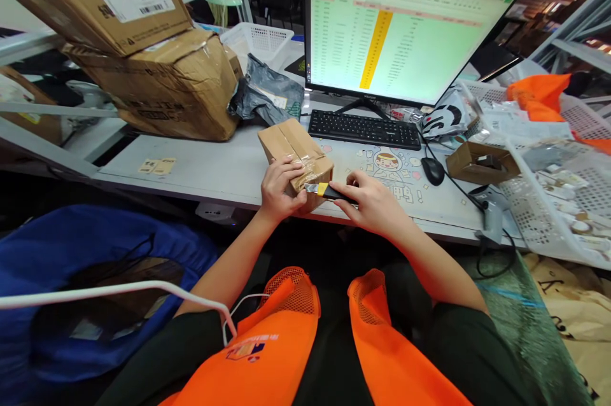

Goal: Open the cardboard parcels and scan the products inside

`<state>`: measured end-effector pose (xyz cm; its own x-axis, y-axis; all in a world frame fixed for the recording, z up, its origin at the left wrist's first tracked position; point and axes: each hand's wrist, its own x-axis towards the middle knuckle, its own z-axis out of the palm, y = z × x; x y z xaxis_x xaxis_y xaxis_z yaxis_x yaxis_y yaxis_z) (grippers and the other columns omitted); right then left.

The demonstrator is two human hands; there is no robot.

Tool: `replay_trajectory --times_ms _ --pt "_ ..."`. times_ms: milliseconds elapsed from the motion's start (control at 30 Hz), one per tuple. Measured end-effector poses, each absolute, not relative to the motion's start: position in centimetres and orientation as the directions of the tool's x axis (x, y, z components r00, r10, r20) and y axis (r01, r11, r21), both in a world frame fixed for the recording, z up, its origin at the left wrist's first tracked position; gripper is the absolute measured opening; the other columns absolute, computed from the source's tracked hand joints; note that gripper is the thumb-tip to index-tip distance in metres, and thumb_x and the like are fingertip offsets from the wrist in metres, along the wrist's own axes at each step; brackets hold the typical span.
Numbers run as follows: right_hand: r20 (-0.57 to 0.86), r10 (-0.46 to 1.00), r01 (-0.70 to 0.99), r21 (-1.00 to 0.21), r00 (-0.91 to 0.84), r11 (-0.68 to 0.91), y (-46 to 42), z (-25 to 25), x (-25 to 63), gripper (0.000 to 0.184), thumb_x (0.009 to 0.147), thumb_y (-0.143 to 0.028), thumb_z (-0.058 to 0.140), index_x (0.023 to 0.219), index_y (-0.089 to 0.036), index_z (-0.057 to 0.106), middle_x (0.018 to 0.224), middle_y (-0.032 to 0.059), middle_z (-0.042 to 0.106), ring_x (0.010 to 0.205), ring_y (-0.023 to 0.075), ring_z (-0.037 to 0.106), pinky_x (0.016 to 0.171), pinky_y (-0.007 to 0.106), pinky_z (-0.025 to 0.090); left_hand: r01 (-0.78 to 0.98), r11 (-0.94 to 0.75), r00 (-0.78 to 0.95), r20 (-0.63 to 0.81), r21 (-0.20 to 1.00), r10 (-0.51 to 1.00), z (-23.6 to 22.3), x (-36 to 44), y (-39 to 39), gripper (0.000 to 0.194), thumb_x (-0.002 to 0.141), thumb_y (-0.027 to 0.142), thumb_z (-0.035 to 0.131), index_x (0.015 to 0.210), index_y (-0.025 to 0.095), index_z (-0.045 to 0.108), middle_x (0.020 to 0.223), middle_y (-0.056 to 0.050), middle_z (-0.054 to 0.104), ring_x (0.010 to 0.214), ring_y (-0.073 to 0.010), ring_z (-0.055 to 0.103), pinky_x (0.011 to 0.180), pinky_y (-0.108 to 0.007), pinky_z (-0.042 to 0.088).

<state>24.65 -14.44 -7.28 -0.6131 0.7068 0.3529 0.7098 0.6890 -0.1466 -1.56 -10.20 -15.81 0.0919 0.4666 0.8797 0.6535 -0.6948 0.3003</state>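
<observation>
A small brown cardboard box [292,139] with clear tape over its near end rests at the front edge of the desk. My left hand [281,188] is closed around its near left side, the thumb low by the taped end. In my right hand [370,199] is a box cutter [331,191], black with a yellow tip section. Its blade points left and meets the box's near end, close to my left thumb. How deep the blade sits I cannot tell.
Behind the box stand a keyboard [365,129] and a monitor [401,24]. A mouse [433,171], an open small carton [482,163] and a barcode scanner [494,212] lie right, beside white baskets [539,221]. Large cartons [167,81] are stacked left; a blue bag [191,247] gapes below.
</observation>
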Motion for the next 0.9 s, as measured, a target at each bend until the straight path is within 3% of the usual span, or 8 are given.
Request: replay_trajectory --times_ms 133,267,367,467,600,700,800,900 --pt "0.314 0.736 0.744 -0.119 -0.6 0.658 -14.4 -6.3 24.2 0.042 0.104 -0.042 0.063 0.142 -0.027 0.072 0.109 0.0114 0.063 0.085 0.0224 0.061 0.079 0.035 0.05 0.661 -0.674 0.101 0.851 0.33 0.515 -16.0 -1.7 -10.0 0.033 0.083 0.043 0.065 0.109 0.022 0.071 0.112 -0.01 0.077 0.122 -0.0317 0.069 0.11 -0.054 0.054" --pt "0.304 0.782 0.789 -0.13 -0.544 0.6 -12.2 -5.8 26.7 0.037 0.101 -0.04 0.067 0.137 -0.031 0.076 0.109 0.0098 0.063 0.089 0.0233 0.061 0.081 0.035 0.05 0.631 -0.716 0.101 0.884 0.297 0.456 -16.1 -1.4 -10.3 0.031 0.085 0.04 0.068 0.109 0.022 0.071 0.11 -0.01 0.077 0.118 -0.0313 0.069 0.108 -0.053 0.055" --pt "0.352 0.869 0.89 -0.168 -0.347 0.423 -10.2 -7.3 30.7 0.038 0.1 -0.039 0.065 0.135 -0.028 0.077 0.113 0.0115 0.063 0.092 0.0253 0.062 0.084 0.037 0.052 0.627 -0.713 0.151 0.849 0.314 0.506 -15.6 -1.9 -10.7 0.033 0.09 0.046 0.067 0.111 0.022 0.072 0.114 -0.01 0.077 0.12 -0.0313 0.068 0.111 -0.054 0.053" --pt "0.416 0.899 0.913 -0.3 -0.136 0.276 -10.1 -10.1 34.6 0.044 0.1 -0.042 0.061 0.135 -0.021 0.077 0.11 0.0134 0.064 0.094 0.0277 0.064 0.086 0.041 0.054 0.587 -0.724 0.23 0.783 0.363 0.578 -14.8 -4.7 -9.6 0.044 0.099 0.058 0.056 0.119 0.022 0.071 0.127 -0.012 0.073 0.129 -0.0312 0.065 0.116 -0.054 0.048" --pt "0.45 0.885 0.828 -0.449 -0.115 0.336 -12.7 -12.3 36.8 0.047 0.1 -0.05 0.058 0.131 -0.02 0.078 0.1 0.0112 0.066 0.099 0.0298 0.067 0.095 0.047 0.056 0.623 -0.617 0.155 0.697 0.482 0.701 -14.6 -10.0 -5.7 0.068 0.093 0.074 0.064 0.137 0.022 0.064 0.144 -0.016 0.062 0.14 -0.0338 0.056 0.121 -0.055 0.042" --pt "0.517 0.845 0.808 -0.438 -0.133 0.395 -15.2 -10.5 35.4 0.044 0.101 -0.049 0.059 0.132 -0.024 0.078 0.105 0.0107 0.068 0.102 0.0293 0.067 0.099 0.048 0.055 0.637 -0.523 0.13 0.59 0.566 0.797 -15.1 -10.1 -5.0 0.085 0.082 0.076 0.075 0.145 0.02 0.058 0.137 -0.016 0.063 0.127 -0.0313 0.063 0.107 -0.045 0.054" --pt "0.511 0.835 0.823 -0.374 -0.201 0.427 -16.9 -6.8 32.2 0.043 0.103 -0.047 0.059 0.136 -0.026 0.075 0.112 0.0111 0.068 0.102 0.0276 0.068 0.094 0.042 0.056 0.742 -0.497 0.108 0.652 0.449 0.75 -15.8 -5.8 -8.2 0.063 0.088 0.061 0.079 0.133 0.02 0.067 0.109 -0.01 0.068 0.099 -0.0254 0.069 0.087 -0.035 0.058" --pt "0.339 0.876 0.863 -0.255 -0.342 0.435 -17.0 -3.6 28.5 0.041 0.105 -0.043 0.056 0.14 -0.029 0.073 0.114 0.0107 0.067 0.095 0.0254 0.068 0.087 0.037 0.055 0.754 -0.579 0.222 0.708 0.311 0.67 -16.3 -0.7 -12.1 0.038 0.101 0.045 0.068 0.13 0.02 0.07 0.087 -0.005 0.067 0.077 -0.0205 0.067 0.075 -0.03 0.054"
